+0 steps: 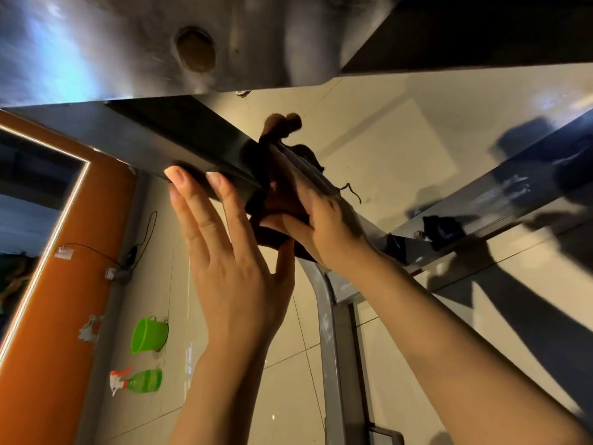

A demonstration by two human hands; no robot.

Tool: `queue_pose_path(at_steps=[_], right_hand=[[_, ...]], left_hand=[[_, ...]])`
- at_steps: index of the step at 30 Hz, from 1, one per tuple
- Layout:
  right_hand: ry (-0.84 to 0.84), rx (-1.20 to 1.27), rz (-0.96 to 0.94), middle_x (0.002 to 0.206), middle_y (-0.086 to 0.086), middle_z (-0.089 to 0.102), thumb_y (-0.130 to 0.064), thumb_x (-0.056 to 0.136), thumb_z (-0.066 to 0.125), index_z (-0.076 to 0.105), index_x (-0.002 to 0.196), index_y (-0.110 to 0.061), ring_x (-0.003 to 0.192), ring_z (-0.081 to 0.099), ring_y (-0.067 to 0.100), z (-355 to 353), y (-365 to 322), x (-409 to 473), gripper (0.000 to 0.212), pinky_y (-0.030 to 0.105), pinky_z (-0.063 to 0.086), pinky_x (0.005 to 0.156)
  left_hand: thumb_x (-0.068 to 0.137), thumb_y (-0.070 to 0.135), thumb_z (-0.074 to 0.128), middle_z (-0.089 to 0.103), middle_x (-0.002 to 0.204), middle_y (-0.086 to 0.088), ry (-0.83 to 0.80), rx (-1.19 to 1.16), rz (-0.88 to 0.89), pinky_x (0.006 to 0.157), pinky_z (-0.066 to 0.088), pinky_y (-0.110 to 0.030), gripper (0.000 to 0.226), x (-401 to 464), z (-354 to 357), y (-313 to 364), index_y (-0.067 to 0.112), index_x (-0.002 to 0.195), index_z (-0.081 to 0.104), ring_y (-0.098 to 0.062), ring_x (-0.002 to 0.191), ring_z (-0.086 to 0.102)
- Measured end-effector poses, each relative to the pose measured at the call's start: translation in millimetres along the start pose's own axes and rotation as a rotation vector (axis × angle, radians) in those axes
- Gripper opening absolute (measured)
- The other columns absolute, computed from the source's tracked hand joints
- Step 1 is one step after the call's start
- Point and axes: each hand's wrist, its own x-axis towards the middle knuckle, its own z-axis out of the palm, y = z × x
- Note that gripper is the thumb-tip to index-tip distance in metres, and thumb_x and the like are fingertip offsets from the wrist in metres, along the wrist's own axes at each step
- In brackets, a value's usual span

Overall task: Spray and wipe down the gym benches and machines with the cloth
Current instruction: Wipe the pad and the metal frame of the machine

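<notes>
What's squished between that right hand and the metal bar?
In the head view, a dark brown cloth is bunched between the right hand and the grey metal bar. The left hand rests flat beside it.

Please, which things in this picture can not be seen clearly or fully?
- Head view: the fingers of the right hand are hidden behind the dark cloth and the metal bar.
- The machine part at top is blurred and cut by the edge.
- The spray bottle label is too small to read.
- The green bucket contents are hidden by its wall.
</notes>
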Motion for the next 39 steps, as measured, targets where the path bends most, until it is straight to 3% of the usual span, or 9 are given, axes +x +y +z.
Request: queue_pose_path(at_steps=[4, 9, 14, 18, 21, 25, 30, 34, 39], right_hand=[[-0.042, 0.098, 0.237, 0.135, -0.008, 0.039, -0.049, 0.089, 0.056, 0.026, 0.145, -0.022, 0.131, 0.031, 0.001, -8.1, 24.9, -24.7, 0.069, -0.003, 0.018, 0.1], [-0.295, -0.093, 0.725, 0.154, 0.003, 0.029, -0.036, 0.096, 0.051, 0.015, 0.152, -0.032, 0.141, 0.028, 0.028, -42.0, 94.9, -85.1, 0.066, 0.046, 0.029, 0.113], [-0.476, -0.301, 0.925, 0.157, 0.005, 0.027, -0.038, 0.1, 0.046, 0.009, 0.154, -0.033, 0.141, 0.029, 0.032, -59.8, 124.1, -96.5, 0.066, 0.045, 0.028, 0.112], [-0.371, -0.31, 0.9, 0.143, 0.015, 0.045, -0.05, 0.095, 0.042, 0.026, 0.15, -0.026, 0.133, 0.041, 0.034, -54.1, 110.9, -97.4, 0.062, 0.041, 0.037, 0.108], [-0.198, -0.199, 0.769, 0.104, 0.004, 0.057, -0.047, 0.092, 0.046, 0.051, 0.12, -0.011, 0.107, 0.055, 0.017, -39.7, 67.6, -84.4, 0.046, 0.004, 0.034, 0.083], [0.027, -0.126, 0.306, 0.082, -0.015, 0.053, -0.028, 0.09, 0.063, 0.063, 0.1, -0.002, 0.069, 0.05, -0.003, -21.3, 9.5, -36.9, 0.028, 0.001, 0.041, 0.064], [-0.088, 0.129, 0.516, 0.129, -0.007, 0.052, -0.028, 0.098, 0.052, 0.048, 0.137, -0.007, 0.125, 0.046, 0.014, -16.3, 5.4, -36.9, 0.044, 0.006, 0.025, 0.098], [-0.153, -0.041, 0.537, 0.14, 0.001, 0.043, -0.032, 0.095, 0.056, 0.036, 0.145, -0.017, 0.128, 0.035, 0.009, -22.8, 31.7, -47.4, 0.057, 0.019, 0.026, 0.1], [-0.4, -0.23, 0.774, 0.157, 0.005, 0.025, -0.034, 0.099, 0.048, 0.014, 0.153, -0.029, 0.142, 0.026, 0.03, -53.1, 88.2, -78.0, 0.065, 0.043, 0.028, 0.112]], left_hand=[[0.089, 0.041, 0.066, 0.002, 0.149, -0.036, 0.001, -0.041, 0.025, 0.12, -0.007, -0.035, 0.094, -1.4, -1.5, -6.5, -0.005, 0.147, 0.008, -0.026, 0.142, -0.021], [0.088, 0.038, 0.064, 0.001, 0.151, -0.027, -0.008, -0.065, 0.045, 0.12, -0.009, -0.031, 0.091, -2.3, -5.8, -9.2, -0.003, 0.149, 0.009, -0.017, 0.142, -0.025], [0.085, 0.04, 0.066, 0.002, 0.15, -0.032, -0.009, -0.055, 0.02, 0.119, -0.011, -0.031, 0.095, -1.8, -2.2, -7.9, -0.005, 0.147, 0.008, -0.023, 0.142, -0.021], [0.085, 0.041, 0.065, 0.005, 0.149, -0.042, -0.012, -0.067, 0.002, 0.12, -0.011, -0.033, 0.096, -2.4, 1.0, -4.9, -0.006, 0.147, 0.008, -0.032, 0.141, -0.012], [0.086, 0.042, 0.064, 0.005, 0.148, -0.042, -0.003, -0.095, -0.005, 0.12, -0.009, -0.034, 0.094, -1.7, 4.1, -3.6, -0.005, 0.146, 0.008, -0.036, 0.141, -0.012], [0.09, 0.041, 0.064, 0.009, 0.145, -0.049, 0.005, -0.119, -0.023, 0.12, -0.007, -0.035, 0.09, -0.1, 6.6, -1.8, -0.008, 0.144, 0.01, -0.055, 0.138, -0.001], [0.089, 0.033, 0.068, 0.01, 0.144, -0.049, 0.037, -0.119, 0.04, 0.12, -0.006, -0.035, 0.087, -0.3, 2.0, -8.0, -0.009, 0.143, 0.015, -0.05, 0.141, -0.004], [0.089, 0.031, 0.068, 0.011, 0.146, -0.044, 0.033, -0.116, 0.07, 0.121, -0.005, -0.034, 0.085, -2.3, -3.1, -11.4, -0.007, 0.145, 0.017, -0.042, 0.143, -0.003], [0.089, 0.034, 0.067, 0.01, 0.148, -0.038, 0.036, -0.107, 0.063, 0.121, -0.005, -0.034, 0.086, -1.7, -3.3, -9.6, -0.005, 0.146, 0.015, -0.031, 0.142, -0.006]])
